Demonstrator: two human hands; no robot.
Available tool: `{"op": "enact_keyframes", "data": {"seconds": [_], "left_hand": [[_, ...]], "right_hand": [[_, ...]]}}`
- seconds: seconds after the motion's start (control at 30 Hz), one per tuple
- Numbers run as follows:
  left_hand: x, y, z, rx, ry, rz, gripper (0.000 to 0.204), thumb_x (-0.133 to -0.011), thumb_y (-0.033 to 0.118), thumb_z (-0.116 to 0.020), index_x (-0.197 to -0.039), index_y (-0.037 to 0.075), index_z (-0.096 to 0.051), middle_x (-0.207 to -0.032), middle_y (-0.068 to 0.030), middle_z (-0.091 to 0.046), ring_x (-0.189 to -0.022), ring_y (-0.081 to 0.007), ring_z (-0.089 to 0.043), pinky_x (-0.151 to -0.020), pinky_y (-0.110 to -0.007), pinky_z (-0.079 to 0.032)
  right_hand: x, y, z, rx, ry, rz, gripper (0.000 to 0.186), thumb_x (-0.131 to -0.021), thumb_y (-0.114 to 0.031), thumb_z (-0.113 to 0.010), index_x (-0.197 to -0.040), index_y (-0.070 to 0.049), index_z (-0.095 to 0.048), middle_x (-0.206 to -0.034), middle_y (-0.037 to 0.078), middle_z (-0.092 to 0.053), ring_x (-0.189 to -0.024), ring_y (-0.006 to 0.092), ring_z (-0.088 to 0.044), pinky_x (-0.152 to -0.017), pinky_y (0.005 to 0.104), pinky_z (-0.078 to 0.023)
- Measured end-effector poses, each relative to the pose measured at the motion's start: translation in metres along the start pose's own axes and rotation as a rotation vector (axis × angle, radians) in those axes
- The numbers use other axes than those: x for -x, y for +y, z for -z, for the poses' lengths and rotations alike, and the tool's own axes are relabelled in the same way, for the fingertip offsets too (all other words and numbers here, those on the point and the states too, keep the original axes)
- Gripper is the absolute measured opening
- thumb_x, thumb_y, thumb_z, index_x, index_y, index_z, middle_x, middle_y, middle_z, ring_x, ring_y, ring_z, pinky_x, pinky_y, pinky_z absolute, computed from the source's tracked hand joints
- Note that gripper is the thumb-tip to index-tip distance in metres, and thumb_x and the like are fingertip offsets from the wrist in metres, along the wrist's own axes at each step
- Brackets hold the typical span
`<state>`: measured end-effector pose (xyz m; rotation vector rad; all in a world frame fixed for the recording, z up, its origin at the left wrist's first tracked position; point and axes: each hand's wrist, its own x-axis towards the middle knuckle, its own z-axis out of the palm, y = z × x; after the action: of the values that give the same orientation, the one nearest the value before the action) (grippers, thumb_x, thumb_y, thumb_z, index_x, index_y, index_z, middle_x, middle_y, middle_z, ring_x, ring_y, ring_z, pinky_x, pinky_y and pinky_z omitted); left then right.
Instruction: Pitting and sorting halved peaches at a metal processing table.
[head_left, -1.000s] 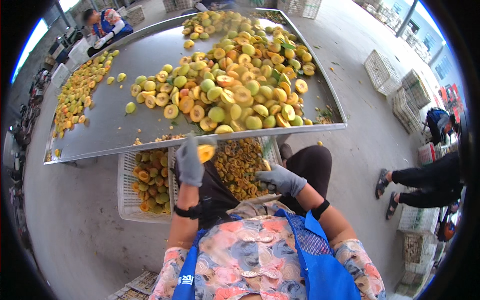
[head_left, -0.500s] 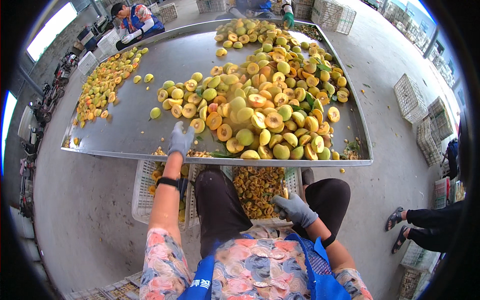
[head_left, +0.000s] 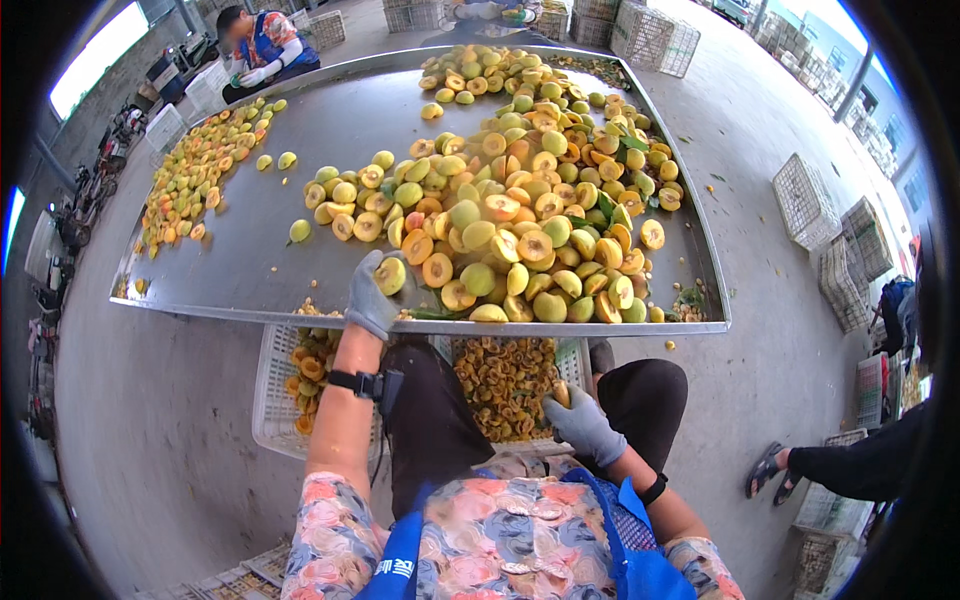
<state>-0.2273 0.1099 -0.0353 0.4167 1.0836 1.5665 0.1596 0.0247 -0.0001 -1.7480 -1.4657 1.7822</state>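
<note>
My left hand [head_left: 375,298], in a grey glove, is at the near edge of the metal table, closed on a yellow peach half [head_left: 390,276] with its cut face up. My right hand [head_left: 588,428], also gloved, is closed round a short tool with a wooden handle [head_left: 562,393]; its thin tip is too small to make out. A large heap of peach halves [head_left: 535,247] covers the table's right side. Below the right hand's tool, a white crate [head_left: 573,360] holds brown-yellow scraps. Another crate [head_left: 272,400], below my left forearm, holds cut peach pieces.
A raised rim borders the metal table [head_left: 345,110]. A smaller peach heap [head_left: 195,175] lies at its left. Across the far left corner sits a person [head_left: 265,50]. At the right are stacked crates [head_left: 805,200] and another person's sandalled feet [head_left: 768,470].
My left hand, open over the table's edge before, has taken hold of a peach half and lies closer to the rim. The right hand still grips its tool near the crate.
</note>
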Motion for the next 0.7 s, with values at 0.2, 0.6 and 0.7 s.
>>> {"op": "enact_keyframes", "data": {"seconds": [0.2, 0.6, 0.7], "left_hand": [[0.099, -0.02, -0.083, 0.465, -0.123, 0.207, 0.054, -0.097, 0.049, -0.042, -0.103, 0.001, -0.065, -0.097, -0.0144, -0.069, -0.093, -0.0306, -0.068, -0.079, -0.046, -0.058], [0.181, -0.076, -0.143, -0.175, -0.425, -0.025, 0.059, -0.104, 0.046, -0.028, -0.106, -0.003, -0.061, -0.099, -0.0148, -0.067, -0.088, -0.0244, -0.065, -0.086, -0.035, -0.054], [0.186, -0.08, -0.145, -0.034, -0.459, 0.126, 0.061, -0.104, 0.048, -0.028, -0.106, -0.003, -0.061, -0.099, -0.0145, -0.067, -0.089, -0.0229, -0.065, -0.086, -0.034, -0.054]], "right_hand": [[0.013, -0.009, -0.008, 0.395, 0.188, 0.539, 0.026, -0.089, -0.027, -0.064, -0.093, -0.002, -0.057, -0.075, 0.021, -0.065, -0.072, 0.0382, -0.066, -0.063, 0.0473, -0.049], [0.045, -0.016, 0.003, 0.771, 0.167, 0.773, 0.033, -0.085, -0.026, -0.069, -0.103, -0.002, -0.054, -0.082, 0.023, -0.064, -0.08, 0.0419, -0.064, -0.067, 0.0475, -0.05], [0.051, -0.012, 0.004, 0.774, 0.174, 0.777, 0.034, -0.084, -0.026, -0.069, -0.103, -0.002, -0.054, -0.083, 0.023, -0.064, -0.08, 0.0421, -0.064, -0.066, 0.0486, -0.05]]}}
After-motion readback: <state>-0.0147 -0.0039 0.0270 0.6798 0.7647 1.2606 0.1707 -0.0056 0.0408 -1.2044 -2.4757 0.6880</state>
